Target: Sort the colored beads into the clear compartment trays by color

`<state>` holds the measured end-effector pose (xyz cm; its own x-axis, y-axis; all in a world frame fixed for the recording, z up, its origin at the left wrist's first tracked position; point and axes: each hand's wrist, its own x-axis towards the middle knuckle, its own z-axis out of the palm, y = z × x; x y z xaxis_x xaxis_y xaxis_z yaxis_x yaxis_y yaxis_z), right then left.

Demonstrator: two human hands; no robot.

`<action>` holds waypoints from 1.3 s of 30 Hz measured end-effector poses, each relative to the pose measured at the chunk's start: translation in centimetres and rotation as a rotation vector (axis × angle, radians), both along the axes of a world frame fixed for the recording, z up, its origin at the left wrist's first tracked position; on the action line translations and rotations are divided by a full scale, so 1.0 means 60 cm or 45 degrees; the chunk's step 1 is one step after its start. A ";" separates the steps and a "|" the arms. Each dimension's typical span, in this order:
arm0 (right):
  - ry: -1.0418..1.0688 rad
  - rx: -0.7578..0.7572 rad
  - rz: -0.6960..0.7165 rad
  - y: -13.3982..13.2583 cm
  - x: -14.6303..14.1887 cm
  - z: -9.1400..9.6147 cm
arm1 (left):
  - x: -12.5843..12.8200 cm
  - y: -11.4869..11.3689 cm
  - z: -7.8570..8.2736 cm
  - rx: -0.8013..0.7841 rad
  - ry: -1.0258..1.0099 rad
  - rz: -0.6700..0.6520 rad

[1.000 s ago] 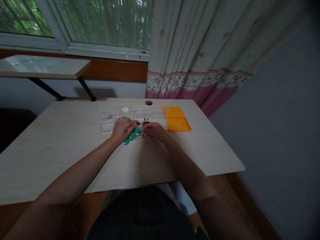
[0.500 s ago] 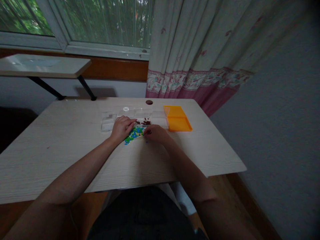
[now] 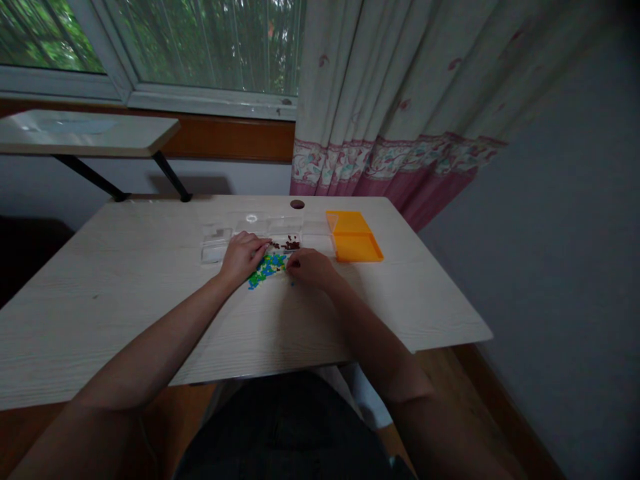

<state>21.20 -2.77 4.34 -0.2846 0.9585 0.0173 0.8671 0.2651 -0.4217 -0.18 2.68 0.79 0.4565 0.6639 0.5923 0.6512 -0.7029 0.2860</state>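
A small heap of green, blue and yellow pieces (image 3: 269, 267) lies on the table between my hands. My left hand (image 3: 241, 259) rests along its left side, fingers stretched out toward some dark brown pieces (image 3: 291, 245). Those brown pieces sit in a clear plastic compartment box (image 3: 319, 244) just behind the heap. At the heap's right edge, my right hand (image 3: 313, 268) has its fingers curled and pressed together low over the tabletop. Whatever its fingertips may pinch is too small and shadowed to make out.
An open orange plastic case (image 3: 358, 247) lies right of the clear box. Another clear container (image 3: 215, 251) stands left of my left hand. The table (image 3: 150, 267) has a round hole (image 3: 297, 205) near its back edge. A raised shelf (image 3: 90, 133) is at the back left.
Both hands hold nearly the same places. The whole view has shifted very slightly; the heap and containers look unchanged.
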 end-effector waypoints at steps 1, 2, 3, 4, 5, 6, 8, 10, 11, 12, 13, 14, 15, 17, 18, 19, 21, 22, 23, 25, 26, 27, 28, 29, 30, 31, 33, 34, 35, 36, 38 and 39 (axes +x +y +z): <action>0.005 0.002 -0.005 0.000 0.000 0.000 | 0.000 0.000 0.000 0.006 0.017 0.002; 0.010 0.009 -0.009 0.000 0.000 0.000 | 0.000 0.000 0.000 0.020 0.039 0.005; 0.014 0.017 -0.012 0.000 0.000 -0.001 | 0.000 0.000 0.000 0.041 0.062 0.015; 0.019 0.022 -0.010 0.001 0.000 -0.001 | 0.000 -0.001 0.000 0.065 0.085 0.028; 0.026 0.025 -0.011 0.001 0.000 -0.002 | 0.000 -0.001 0.000 0.089 0.104 0.043; 0.034 0.025 -0.017 0.002 0.001 -0.003 | 0.001 -0.002 -0.001 0.106 0.118 0.055; 0.062 0.019 -0.037 0.004 0.002 -0.005 | 0.001 -0.002 -0.001 0.115 0.125 0.063; 0.122 0.030 -0.053 0.007 0.004 -0.007 | 0.001 -0.002 -0.001 0.111 0.110 0.060; 0.164 0.045 -0.062 0.008 0.005 -0.008 | 0.001 -0.002 -0.001 0.109 0.101 0.059; 0.213 0.062 -0.072 0.010 0.006 -0.010 | 0.001 -0.002 0.000 0.108 0.091 0.060; 0.267 0.074 -0.085 0.012 0.007 -0.011 | 0.000 -0.002 0.001 0.107 0.081 0.059; 0.326 0.082 -0.100 0.015 0.008 -0.012 | 0.000 -0.003 0.002 0.103 0.073 0.055; 0.389 0.078 -0.115 0.018 0.008 -0.014 | 0.001 -0.004 0.004 0.097 0.068 0.046; 0.521 0.039 -0.139 0.024 0.009 -0.017 | 0.002 -0.007 0.007 0.083 0.058 0.011; 0.589 0.010 -0.155 0.027 0.009 -0.018 | 0.003 -0.009 0.009 0.080 0.054 -0.015; 0.655 -0.024 -0.176 0.030 0.009 -0.020 | 0.004 -0.011 0.010 0.078 0.055 -0.044; 0.786 -0.102 -0.214 0.034 0.007 -0.024 | 0.006 -0.015 0.013 0.085 0.061 -0.105; 0.853 -0.141 -0.229 0.036 0.006 -0.026 | 0.007 -0.017 0.014 0.092 0.066 -0.129; 0.919 -0.180 -0.238 0.037 0.005 -0.027 | 0.007 -0.018 0.015 0.098 0.071 -0.145; 1.041 -0.245 -0.238 0.036 0.002 -0.028 | 0.007 -0.020 0.016 0.111 0.080 -0.163; 1.092 -0.273 -0.240 0.036 0.001 -0.028 | 0.007 -0.021 0.017 0.118 0.085 -0.169; 1.138 -0.297 -0.245 0.035 -0.001 -0.028 | 0.007 -0.021 0.017 0.124 0.091 -0.175; 1.182 -0.321 -0.249 0.033 -0.002 -0.027 | 0.006 -0.021 0.018 0.130 0.095 -0.183; 1.223 -0.349 -0.252 0.032 -0.004 -0.027 | 0.006 -0.022 0.018 0.137 0.097 -0.189; 1.262 -0.381 -0.251 0.031 -0.005 -0.026 | 0.006 -0.022 0.019 0.144 0.097 -0.193; 1.300 -0.411 -0.247 0.030 -0.006 -0.026 | 0.006 -0.023 0.020 0.150 0.094 -0.196; 1.364 -0.459 -0.239 0.029 -0.008 -0.026 | 0.007 -0.025 0.022 0.164 0.088 -0.199; 1.391 -0.482 -0.241 0.029 -0.009 -0.027 | 0.008 -0.026 0.023 0.171 0.087 -0.200; 1.417 -0.503 -0.249 0.028 -0.010 -0.027 | 0.008 -0.026 0.023 0.176 0.087 -0.200; 1.441 -0.524 -0.257 0.028 -0.011 -0.027 | 0.009 -0.026 0.024 0.181 0.087 -0.199; 1.481 -0.572 -0.268 0.027 -0.012 -0.027 | 0.009 -0.026 0.023 0.188 0.087 -0.194; 1.503 -0.594 -0.266 0.026 -0.013 -0.027 | 0.009 -0.025 0.022 0.190 0.083 -0.190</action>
